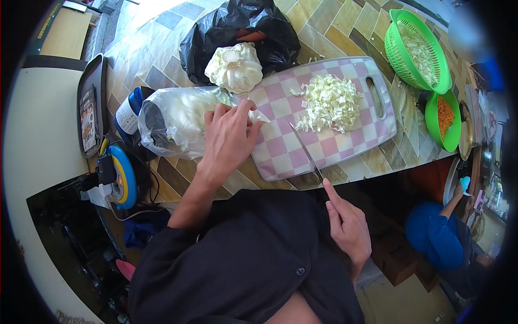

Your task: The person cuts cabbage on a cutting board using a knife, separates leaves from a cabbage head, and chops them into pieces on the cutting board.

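Tiled table (pixel 334 32) w/ black cabinet (pixel 67 237) nr pale wall (pixel 46 129).

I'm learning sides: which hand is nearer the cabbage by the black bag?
The left hand, just on the person's side of the cabbage. The right hand is farther, holding a knife at the cutting board's near edge.

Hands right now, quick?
Left hand: fingers at a pale cabbage piece, grip can't be told.
Right hand: closed, holding the knife.
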The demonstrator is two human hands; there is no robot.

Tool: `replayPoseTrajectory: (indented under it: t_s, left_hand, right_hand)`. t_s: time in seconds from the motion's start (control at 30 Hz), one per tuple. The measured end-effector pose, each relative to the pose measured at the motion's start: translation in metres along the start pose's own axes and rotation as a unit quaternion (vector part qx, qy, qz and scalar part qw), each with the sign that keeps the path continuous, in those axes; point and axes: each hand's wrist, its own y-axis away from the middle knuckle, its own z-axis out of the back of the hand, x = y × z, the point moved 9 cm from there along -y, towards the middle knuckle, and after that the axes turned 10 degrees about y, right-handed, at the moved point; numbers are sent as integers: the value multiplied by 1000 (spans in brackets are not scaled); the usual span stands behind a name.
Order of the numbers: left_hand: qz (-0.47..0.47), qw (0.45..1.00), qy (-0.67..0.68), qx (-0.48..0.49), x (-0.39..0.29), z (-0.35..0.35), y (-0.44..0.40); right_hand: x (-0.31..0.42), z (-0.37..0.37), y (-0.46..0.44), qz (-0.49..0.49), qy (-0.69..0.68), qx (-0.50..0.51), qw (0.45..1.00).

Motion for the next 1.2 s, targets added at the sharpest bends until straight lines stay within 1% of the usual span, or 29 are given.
replayPoseTrajectory:
  t_s: [0.1, 0.2, 0.3, 0.4, 0.5, 0.6, 0.7, 0.73, 0.83, 0.93, 1.03, 1.13, 1.2]
  left_hand:
    - [-5, 999, 31, 6, -1, 4, 0]
    - [-8, 998, 51, 19, -1, 6, 0]
    - [-2, 998, 60, 30, -2, 10, 0]
    - [-47, 995, 85, -3, -8, 19, 2]
    - [-38, 979, 195, 43, -21, 19, 5]
    - [-30, 958, 261, 113, -31, -5, 14]
    - [-36, 962, 231, 142, -31, -39, 25]
    - [-38, 965, 226, 131, -31, -45, 27]
    - [-34, 978, 186, 87, -34, -39, 27]
    - [-37, 987, 131, 88, -36, -38, 27]
    - [-111, 988, 92, 53, -44, -37, 27]
    - [-140, 985, 89, 39, -51, -38, 26]
    - [-140, 985, 91, 49, -50, -44, 27]
  right_hand:
    - [-2, -1, 2, -7, -9, 37, 999]
    - [-5, -6, -1, 25, -22, 19, 999]
    - [-10, -1, -11, -23, -7, 2, 1000]
    - [-13, 6, -16, -56, 19, -22, 998]
    - [-12, 8, -16, -59, 9, -16, 998]
    - [-8, 12, -12, -51, -21, -28, 998]
    - [-7, 20, -4, -34, -17, -45, 998]
    - [-6, 21, 0, -28, -8, -40, 999]
    - [-5, 23, 6, -19, 10, -24, 999]
    - [-7, 15, 7, -11, 12, -6, 1000]
    - [-11, 5, 5, -10, 12, -3, 1000]
    - [-12, -2, 2, -19, 14, 0, 1000]
    - [-10, -1, 2, -22, 25, 4, 999]
